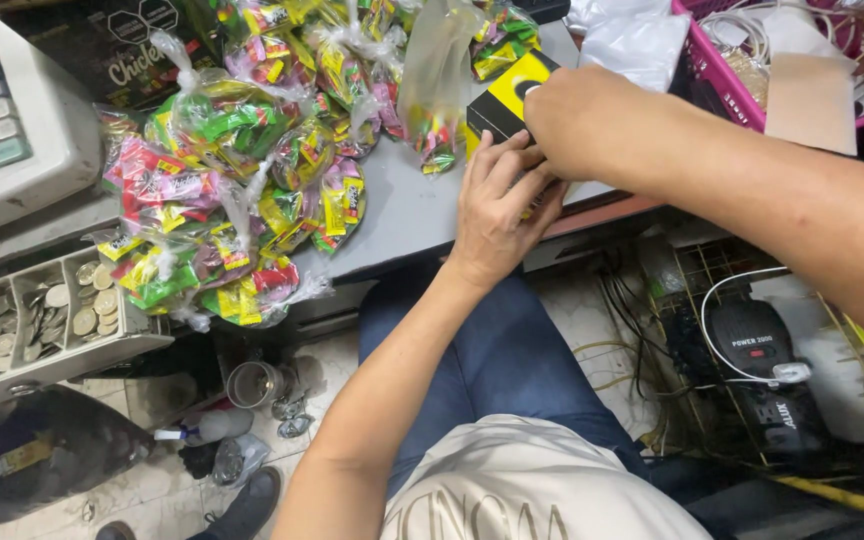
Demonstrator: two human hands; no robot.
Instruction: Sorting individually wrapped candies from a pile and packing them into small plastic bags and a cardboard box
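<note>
Nearest the camera: cream printed shirt (542, 490) and blue jeans (502, 350) of the seated person, tiled floor (282, 390) below with a small metal cup (252, 384) lying on it. Left side, open grey cash drawer (142, 335) with compartments full of silver coins (92, 305). Right side, under the worktop, tangle of cables and a black power unit (757, 350) with a white cable across it. Left hand (497, 205) reaches up from below, palm down, fingers spread flat against the near side of the black-and-yellow rectangular cardboard box (507, 95); it presses rather than wraps. Right hand (577, 120) comes in from the right, closed over the top and right end of the same box, fingers curled out of sight. Box sits on the grey worktop (402, 215), near its front edge, just right of a clear plastic bag holding a few sweets (435, 90). Left of that, a pile of knotted clear bags of bright wrapped sweets (232, 180) covers much of the worktop. Far left, beige cash register with grey keys (7, 120). Far right, pink plastic basket (717, 70) holding paper and cables, white plastic bags (632, 40) beside it.
</note>
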